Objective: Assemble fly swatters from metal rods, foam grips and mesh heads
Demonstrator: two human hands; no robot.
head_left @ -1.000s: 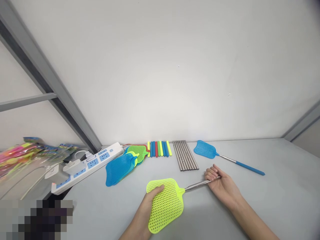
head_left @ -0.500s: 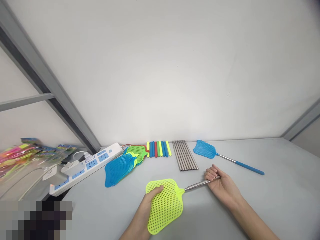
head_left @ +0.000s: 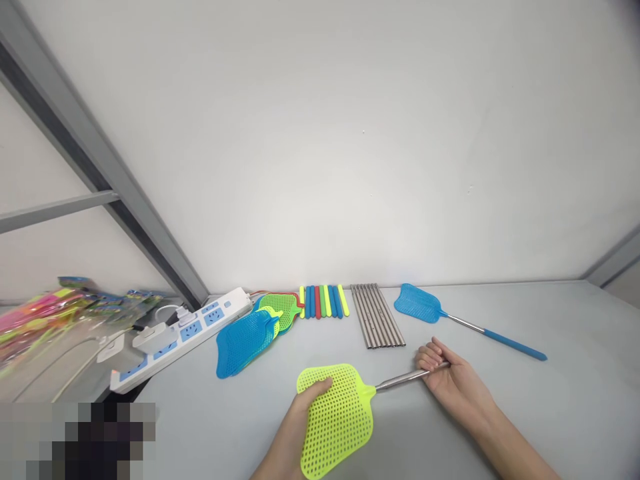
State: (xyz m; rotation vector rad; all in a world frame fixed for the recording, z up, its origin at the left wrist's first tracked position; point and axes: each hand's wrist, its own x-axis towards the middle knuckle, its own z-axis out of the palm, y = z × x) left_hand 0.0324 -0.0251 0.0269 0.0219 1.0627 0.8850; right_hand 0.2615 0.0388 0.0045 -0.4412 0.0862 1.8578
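Observation:
My left hand (head_left: 297, 427) grips a yellow-green fly swatter head (head_left: 343, 417), thumb on top and the other fingers hidden beneath it. From the head's neck a metal rod (head_left: 400, 381) runs to the right. The fingers of my right hand (head_left: 450, 380) are curled around the rod near its far end. Just beyond lie several bare metal rods (head_left: 377, 317) side by side. A blue fly swatter (head_left: 420, 303) with a metal shaft and blue handle rests behind my right hand.
Several coloured handle grips (head_left: 323, 301) lie in a row near the wall. Left of them are stacked blue swatter heads (head_left: 245, 343) and a green swatter head (head_left: 280, 308). A white power strip (head_left: 185, 340) with plugs runs along the left edge, beside bagged colourful items (head_left: 45, 317).
The view has shifted slightly, so everything sits a little further right and lower. Both hands keep their hold on the yellow-green fly swatter.

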